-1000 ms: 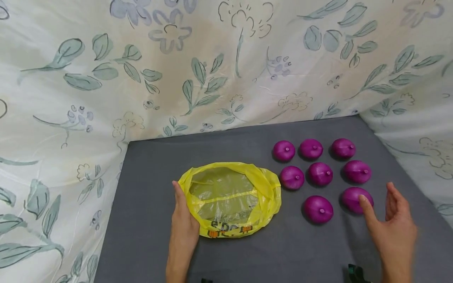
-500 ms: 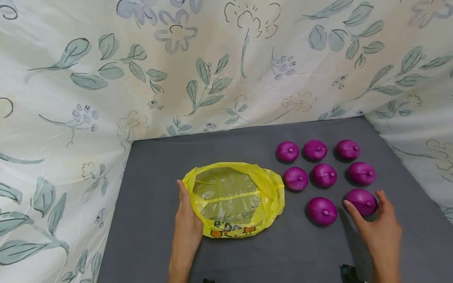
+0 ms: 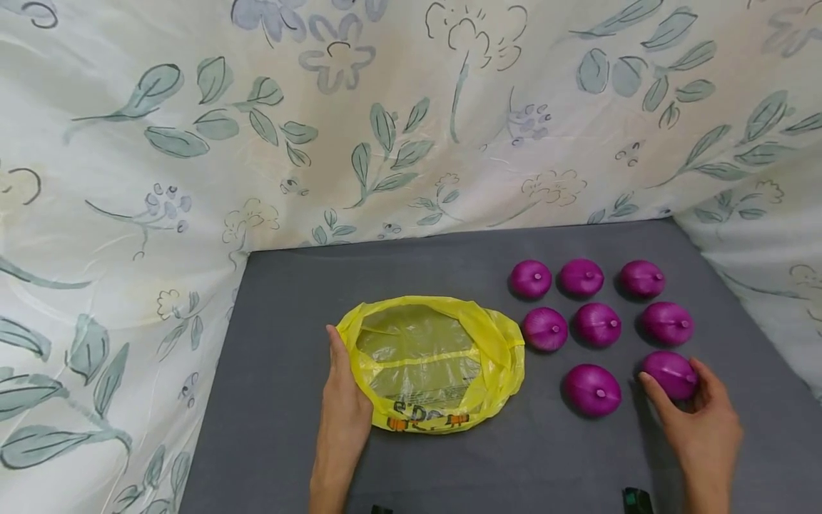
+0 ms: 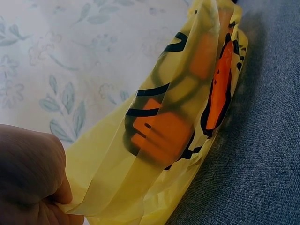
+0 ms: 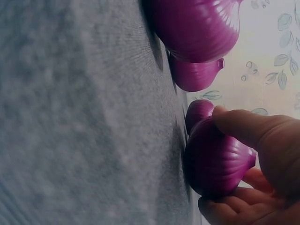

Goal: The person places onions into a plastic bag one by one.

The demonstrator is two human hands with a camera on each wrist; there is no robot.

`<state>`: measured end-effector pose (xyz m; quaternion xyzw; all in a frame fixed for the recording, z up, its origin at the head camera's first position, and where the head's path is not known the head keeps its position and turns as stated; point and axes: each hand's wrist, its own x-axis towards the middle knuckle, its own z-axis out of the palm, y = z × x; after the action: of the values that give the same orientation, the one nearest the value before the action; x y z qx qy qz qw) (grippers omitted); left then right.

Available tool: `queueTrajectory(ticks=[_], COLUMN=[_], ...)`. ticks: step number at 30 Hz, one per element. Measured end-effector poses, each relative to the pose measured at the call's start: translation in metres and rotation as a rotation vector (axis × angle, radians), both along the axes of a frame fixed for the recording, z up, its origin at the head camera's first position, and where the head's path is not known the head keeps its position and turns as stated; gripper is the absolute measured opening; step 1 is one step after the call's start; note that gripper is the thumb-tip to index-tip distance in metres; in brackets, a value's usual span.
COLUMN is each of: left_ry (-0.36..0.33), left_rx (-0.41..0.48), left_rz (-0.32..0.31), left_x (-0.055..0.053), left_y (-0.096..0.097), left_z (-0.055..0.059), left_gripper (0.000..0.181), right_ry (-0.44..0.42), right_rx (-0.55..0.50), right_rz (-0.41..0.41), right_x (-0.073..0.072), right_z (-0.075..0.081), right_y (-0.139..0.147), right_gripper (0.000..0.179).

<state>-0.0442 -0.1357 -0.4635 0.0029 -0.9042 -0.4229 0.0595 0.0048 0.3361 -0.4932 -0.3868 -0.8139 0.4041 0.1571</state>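
In the head view, my left hand [image 3: 343,417] holds the left rim of a yellow plastic bag [image 3: 507,350], which lies with its mouth open on the grey cloth. Thumb and fingers pinch the thin plastic [image 4: 122,164] in the left wrist view. On the right, my right hand [image 3: 703,432] grips a purple onion [image 3: 670,373] between thumb and fingers. The right wrist view shows this onion [image 5: 215,159] still close against the cloth, its stem end toward the palm. Beside it sits another onion [image 3: 592,390], apart from the hand.
Several more purple onions stand in two rows behind, including one at the back left [image 3: 530,279] and one at the right [image 3: 668,323]. Grey cloth [image 3: 289,285] covers the surface. A floral curtain [image 3: 398,143] borders the back and sides.
My right hand has come in from the right of the nearest right onion and now grips it. The left hand keeps its hold on the bag. The head view has shifted slightly.
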Motion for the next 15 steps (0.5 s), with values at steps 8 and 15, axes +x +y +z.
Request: queueTrajectory(ticks=[8,15], left_ry=[0.007,0.017], left_rx=[-0.002,-0.01], left_rz=[-0.006,-0.019], left_x=[0.0,-0.001], left_y=[-0.001,-0.002], left_z=[-0.002,-0.003], left_gripper=[0.098,0.098], right_ry=[0.064,0.199], right_rx=[-0.043,-0.059], right_rz=[-0.048,-0.118], right_x=[-0.002,-0.004], right_z=[0.008,0.03], right_y=[-0.006,-0.02], right_gripper=[0.085,0.08])
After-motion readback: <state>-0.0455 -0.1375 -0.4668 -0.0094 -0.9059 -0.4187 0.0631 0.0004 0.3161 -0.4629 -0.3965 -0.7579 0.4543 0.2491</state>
